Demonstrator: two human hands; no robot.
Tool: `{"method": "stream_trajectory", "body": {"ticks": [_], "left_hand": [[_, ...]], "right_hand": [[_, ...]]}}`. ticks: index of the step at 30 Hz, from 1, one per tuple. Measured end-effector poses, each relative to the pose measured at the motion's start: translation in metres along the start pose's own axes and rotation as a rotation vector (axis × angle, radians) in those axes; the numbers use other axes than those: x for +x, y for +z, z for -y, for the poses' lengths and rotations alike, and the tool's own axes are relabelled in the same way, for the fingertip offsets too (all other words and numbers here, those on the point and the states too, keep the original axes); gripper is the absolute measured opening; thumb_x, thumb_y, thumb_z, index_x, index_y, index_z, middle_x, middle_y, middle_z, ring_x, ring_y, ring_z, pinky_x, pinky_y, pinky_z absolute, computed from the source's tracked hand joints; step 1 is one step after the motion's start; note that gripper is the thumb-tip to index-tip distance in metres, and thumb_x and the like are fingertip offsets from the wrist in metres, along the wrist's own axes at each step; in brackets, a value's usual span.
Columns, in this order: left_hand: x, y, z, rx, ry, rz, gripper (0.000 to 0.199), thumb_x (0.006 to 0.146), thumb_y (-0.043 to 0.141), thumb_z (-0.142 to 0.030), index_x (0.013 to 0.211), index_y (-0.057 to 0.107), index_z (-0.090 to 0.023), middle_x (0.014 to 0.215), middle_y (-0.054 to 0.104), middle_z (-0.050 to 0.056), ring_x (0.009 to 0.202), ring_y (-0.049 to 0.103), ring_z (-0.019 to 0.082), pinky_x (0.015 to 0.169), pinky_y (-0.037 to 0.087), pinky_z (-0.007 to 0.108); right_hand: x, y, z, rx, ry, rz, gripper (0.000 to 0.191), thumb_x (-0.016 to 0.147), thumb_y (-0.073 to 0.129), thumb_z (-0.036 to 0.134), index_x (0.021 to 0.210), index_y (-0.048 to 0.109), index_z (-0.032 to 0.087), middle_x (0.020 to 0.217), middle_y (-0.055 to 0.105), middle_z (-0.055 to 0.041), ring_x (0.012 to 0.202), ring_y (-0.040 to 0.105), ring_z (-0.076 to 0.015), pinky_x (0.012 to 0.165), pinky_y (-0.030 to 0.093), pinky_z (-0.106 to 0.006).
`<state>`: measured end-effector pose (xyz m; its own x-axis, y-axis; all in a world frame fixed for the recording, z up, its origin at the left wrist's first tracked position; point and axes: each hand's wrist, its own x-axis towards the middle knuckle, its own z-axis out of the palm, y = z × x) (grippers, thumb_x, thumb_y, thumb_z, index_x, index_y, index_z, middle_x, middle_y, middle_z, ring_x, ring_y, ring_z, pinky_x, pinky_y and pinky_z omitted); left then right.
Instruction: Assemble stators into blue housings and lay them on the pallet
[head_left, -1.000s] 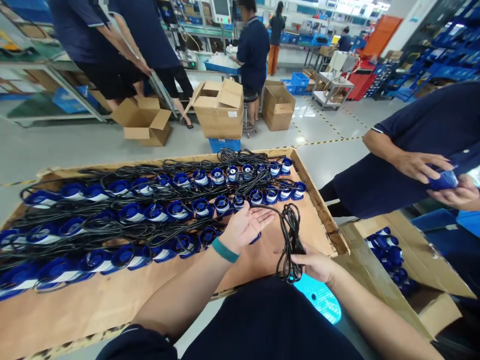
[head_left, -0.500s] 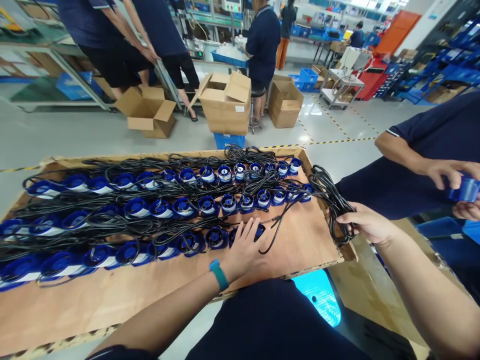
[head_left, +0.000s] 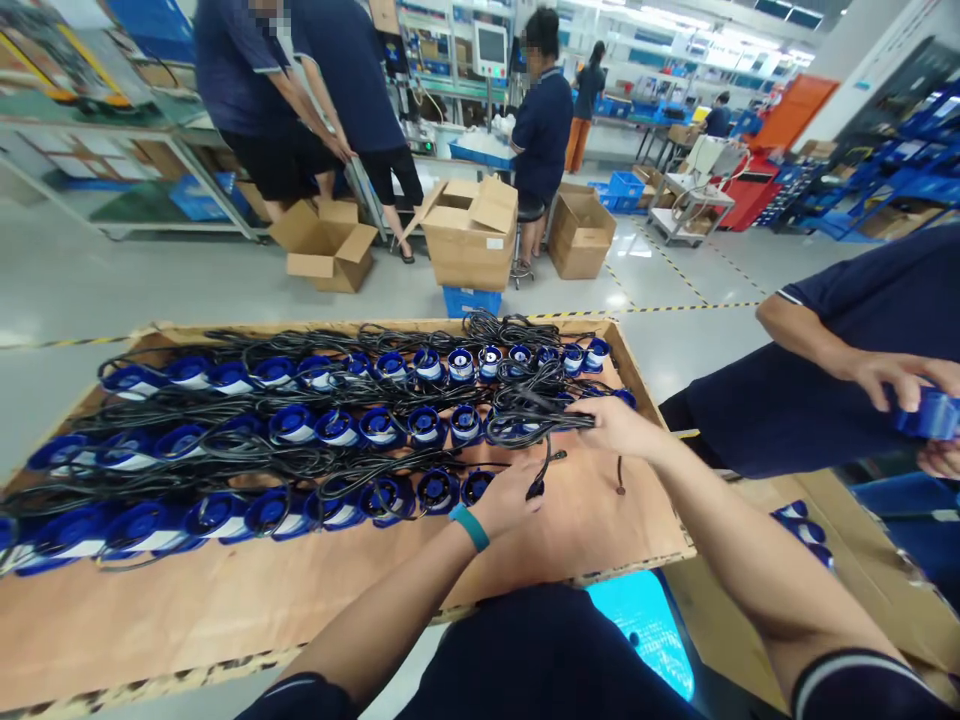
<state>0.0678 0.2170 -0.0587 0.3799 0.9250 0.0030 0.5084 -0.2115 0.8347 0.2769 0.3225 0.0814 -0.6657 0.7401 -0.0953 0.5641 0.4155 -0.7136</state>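
Observation:
My right hand (head_left: 621,426) is closed around one end of a coiled black cable (head_left: 529,418). The coil hangs over the middle row of blue round housings (head_left: 377,427) and hides some of them. My left hand (head_left: 511,500), with a teal band at the wrist, is pinched on a black cable end (head_left: 535,488) near the front row. More black cables lie bundled between the rows. The housings stand in three rows on a shallow wooden tray (head_left: 225,610), wires showing inside several of them.
At the right a co-worker's hand (head_left: 885,378) holds a blue part (head_left: 930,412). Below that, an open carton (head_left: 900,560) holds blue parts. Across the aisle stand cardboard boxes (head_left: 469,250), benches and several people. A bright blue stool-like surface (head_left: 641,625) shows beneath the tray.
My right hand has carried the cable coil left from the tray's right edge to over the rows. The left hand, spread open before, now pinches a cable end. The view has shifted slightly.

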Motion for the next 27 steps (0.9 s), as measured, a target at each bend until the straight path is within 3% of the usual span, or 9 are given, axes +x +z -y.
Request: {"method": "stream_trajectory", "body": {"ticks": [3, 6, 9, 11, 15, 19, 23, 27], "left_hand": [[-0.011, -0.001, -0.01, 0.146, -0.098, -0.077, 0.06, 0.074, 0.08, -0.028, 0.128, 0.057, -0.016, 0.143, 0.053, 0.019, 0.14, 0.044, 0.037, 0.118, 0.033, 0.053], [-0.038, 0.002, -0.019, 0.311, -0.141, -0.221, 0.057, 0.079, 0.077, -0.047, 0.122, 0.06, -0.013, 0.133, 0.058, 0.024, 0.135, 0.046, 0.043, 0.115, 0.03, 0.061], [-0.065, 0.009, -0.021, 0.382, -0.072, -0.286, 0.056, 0.083, 0.07, -0.054, 0.123, 0.06, -0.015, 0.133, 0.058, 0.023, 0.132, 0.048, 0.042, 0.112, 0.033, 0.06], [-0.074, 0.015, -0.017, 0.421, -0.011, -0.267, 0.058, 0.084, 0.07, -0.052, 0.129, 0.058, -0.016, 0.141, 0.053, 0.024, 0.137, 0.045, 0.042, 0.114, 0.033, 0.059], [-0.069, 0.023, -0.003, 0.516, 0.097, -0.135, 0.065, 0.087, 0.068, -0.047, 0.142, 0.049, -0.017, 0.145, 0.05, 0.024, 0.136, 0.047, 0.041, 0.11, 0.04, 0.057], [-0.053, 0.022, 0.004, 0.648, 0.182, -0.19, 0.057, 0.09, 0.066, -0.038, 0.137, 0.05, -0.01, 0.136, 0.056, 0.024, 0.131, 0.052, 0.039, 0.106, 0.046, 0.056], [-0.044, 0.016, 0.003, 0.713, 0.261, -0.213, 0.048, 0.09, 0.066, -0.031, 0.132, 0.053, -0.011, 0.127, 0.06, 0.02, 0.121, 0.057, 0.035, 0.1, 0.052, 0.053], [-0.042, 0.014, 0.003, 0.732, 0.309, -0.246, 0.042, 0.088, 0.065, -0.026, 0.128, 0.056, -0.012, 0.119, 0.062, 0.017, 0.114, 0.06, 0.033, 0.098, 0.054, 0.051]], "right_hand": [[0.034, 0.034, 0.002, -0.147, -0.067, 0.0, 0.031, 0.07, 0.05, 0.002, 0.087, 0.072, 0.016, 0.083, 0.069, -0.0015, 0.079, 0.059, -0.0148, 0.074, 0.04, -0.023], [0.054, 0.062, 0.003, -0.201, -0.047, 0.076, 0.035, 0.071, 0.05, 0.0, 0.09, 0.074, 0.017, 0.084, 0.07, -0.0014, 0.079, 0.059, -0.014, 0.071, 0.038, -0.021], [0.065, 0.079, 0.002, -0.208, -0.046, 0.193, 0.035, 0.07, 0.05, -0.002, 0.085, 0.075, 0.017, 0.075, 0.068, 0.0013, 0.071, 0.056, -0.0118, 0.066, 0.036, -0.02], [0.072, 0.084, 0.001, -0.212, -0.053, 0.279, 0.032, 0.07, 0.051, -0.002, 0.08, 0.076, 0.017, 0.069, 0.065, 0.0022, 0.067, 0.054, -0.0109, 0.064, 0.035, -0.02], [0.084, 0.084, 0.003, -0.204, -0.035, 0.401, 0.035, 0.069, 0.055, 0.001, 0.087, 0.079, 0.018, 0.071, 0.067, 0.0032, 0.068, 0.055, -0.0104, 0.064, 0.037, -0.019], [0.087, 0.084, 0.004, -0.185, 0.034, 0.476, 0.039, 0.067, 0.058, 0.006, 0.097, 0.079, 0.02, 0.072, 0.067, 0.0054, 0.066, 0.056, -0.0092, 0.061, 0.038, -0.016], [0.086, 0.093, -0.001, -0.217, 0.135, 0.441, 0.036, 0.07, 0.057, 0.01, 0.098, 0.078, 0.017, 0.078, 0.07, 0.0023, 0.07, 0.06, -0.0114, 0.061, 0.041, -0.016], [0.09, 0.109, -0.006, -0.299, 0.253, 0.385, 0.029, 0.068, 0.061, 0.013, 0.091, 0.078, 0.013, 0.082, 0.073, -0.007, 0.075, 0.065, -0.0188, 0.063, 0.045, -0.022]]}}
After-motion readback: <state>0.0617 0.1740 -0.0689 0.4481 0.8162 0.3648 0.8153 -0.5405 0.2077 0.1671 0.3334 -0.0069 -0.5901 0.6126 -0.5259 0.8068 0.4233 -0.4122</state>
